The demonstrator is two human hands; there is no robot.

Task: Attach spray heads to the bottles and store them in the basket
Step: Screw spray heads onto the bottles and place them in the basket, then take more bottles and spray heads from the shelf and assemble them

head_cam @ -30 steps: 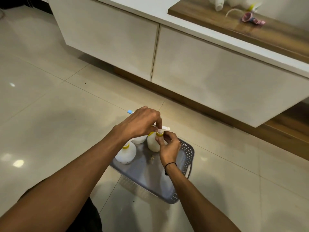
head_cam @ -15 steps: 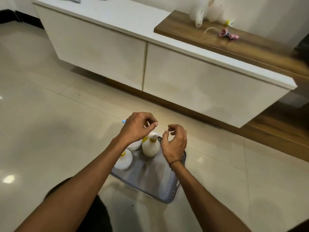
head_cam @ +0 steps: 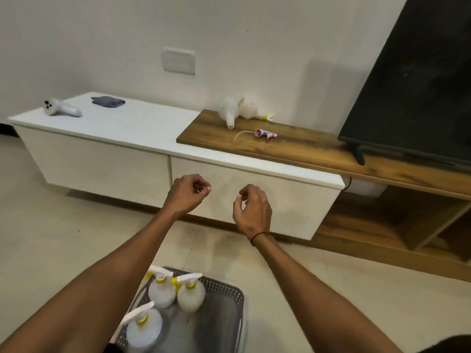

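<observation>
Both forearms bare, reaching up from the lower corners toward the centre: left arm from 7 o'clock, right arm from 5 o'clock. Left hand (head_cam: 187,193) raised at about 11 o'clock of centre, back of hand toward the camera, fingers curled loosely inward, thumb touching fingertips, nothing held. Right hand (head_cam: 252,208) level beside it at about 1 o'clock, apart from the left, fingers likewise half-curled and empty. Thin dark band (head_cam: 258,236) around the right wrist.
</observation>
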